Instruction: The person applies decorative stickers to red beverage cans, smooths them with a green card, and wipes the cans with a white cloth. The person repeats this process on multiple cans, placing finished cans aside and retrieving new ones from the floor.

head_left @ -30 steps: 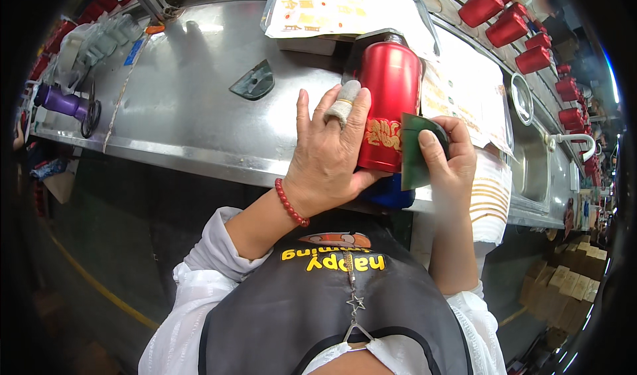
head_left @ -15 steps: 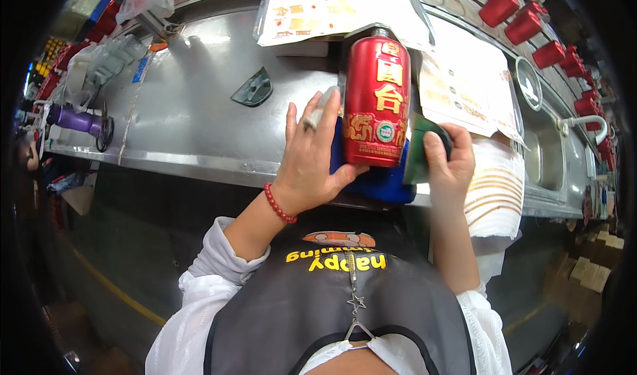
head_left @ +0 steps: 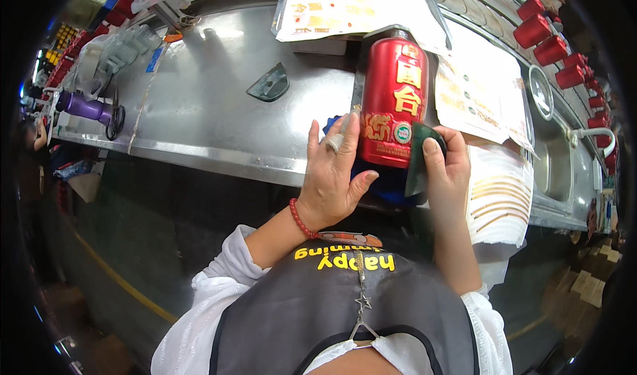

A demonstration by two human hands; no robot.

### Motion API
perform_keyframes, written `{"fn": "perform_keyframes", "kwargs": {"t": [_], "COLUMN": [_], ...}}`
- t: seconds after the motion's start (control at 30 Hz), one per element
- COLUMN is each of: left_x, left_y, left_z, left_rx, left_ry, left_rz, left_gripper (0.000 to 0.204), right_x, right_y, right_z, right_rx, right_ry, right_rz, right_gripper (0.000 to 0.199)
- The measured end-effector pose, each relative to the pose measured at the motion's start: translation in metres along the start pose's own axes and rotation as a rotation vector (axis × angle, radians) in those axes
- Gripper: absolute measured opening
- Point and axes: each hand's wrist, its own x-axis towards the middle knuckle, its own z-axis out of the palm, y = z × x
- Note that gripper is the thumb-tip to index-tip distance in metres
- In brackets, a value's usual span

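Observation:
A red bottle [head_left: 391, 103] with raised gold lettering and a green round emblem lies in front of me, neck pointing away, over a blue support [head_left: 378, 184]. My left hand [head_left: 337, 166] is against the bottle's left side, fingers stretched out and thumb apart, with a pale wrap around one finger. In my right hand [head_left: 448, 163], thumb and fingers pinch a dark green flat scraper [head_left: 418, 157], its edge along the bottle's lower right side. A similar dark green scraper [head_left: 269, 84] lies on the steel counter to the left.
Trays with printed decal sheets [head_left: 358, 7] stand at the back, and more sheets [head_left: 478, 96] lie on the right. Nearby are a white stack with gold curved strips [head_left: 501, 199], a sink [head_left: 552, 163] with a faucet, and several red bottles [head_left: 534, 33]. A purple bottle [head_left: 86, 107] stands far left.
The whole view has shifted, so the counter and bottle appear further right. My left hand has slid slightly down along the bottle's side. The right hand keeps its pinch on the scraper.

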Motion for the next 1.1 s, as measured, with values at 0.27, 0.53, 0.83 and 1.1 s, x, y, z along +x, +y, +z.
{"fn": "perform_keyframes", "kwargs": {"t": [0.27, 0.53, 0.83, 1.1], "left_x": [0.004, 0.042, 0.069, 0.037], "left_y": [-0.003, -0.004, 0.029, 0.034], "left_z": [-0.009, -0.03, -0.002, 0.006], "left_rx": [0.195, 0.427, 0.491, 0.335], "left_ry": [0.137, -0.077, -0.252, -0.075], "left_rz": [0.365, 0.675, 0.803, 0.58], "left_gripper": [0.049, 0.044, 0.039, 0.037], "right_x": [-0.003, -0.015, -0.074, -0.135], "right_y": [-0.012, -0.007, 0.001, 0.036], "right_z": [0.014, -0.015, -0.175, -0.213], "right_rx": [0.012, 0.295, -0.892, -1.16], "right_ry": [0.019, 0.104, 0.089, 0.199], "right_rz": [-0.107, 0.016, -0.372, -0.292], "right_gripper": [0.022, 0.021, 0.033, 0.031]}}
